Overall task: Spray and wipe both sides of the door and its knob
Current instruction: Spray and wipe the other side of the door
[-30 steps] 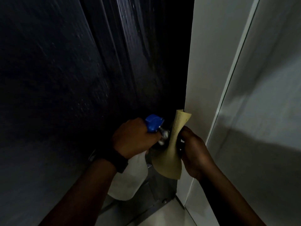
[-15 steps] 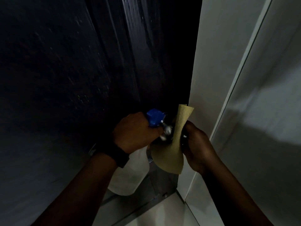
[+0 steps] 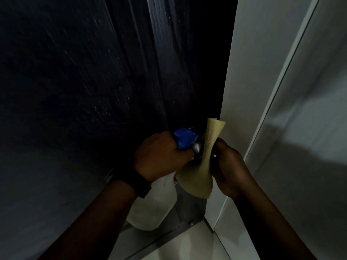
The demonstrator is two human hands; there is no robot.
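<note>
A dark, wet-speckled door [image 3: 78,87] fills the left of the head view, standing edge-on toward a white frame. My left hand [image 3: 161,156] grips a spray bottle [image 3: 150,209] with a white body and blue trigger head [image 3: 185,137]. A silver knob [image 3: 196,147] shows just right of the blue head. My right hand [image 3: 229,166] holds a yellow-green cloth [image 3: 202,166] pinched at its middle, against the knob. Part of the knob is hidden by the cloth and fingers.
A white door frame and wall [image 3: 247,72] rise on the right, with a second white panel [image 3: 309,128] beyond. A metal threshold strip [image 3: 169,239] crosses the pale floor [image 3: 187,248] below. A dark watch sits on my left wrist [image 3: 139,182].
Both hands with the bottle and cloth have stayed together at the knob; the view has shifted slightly, so they sit a little higher in frame.
</note>
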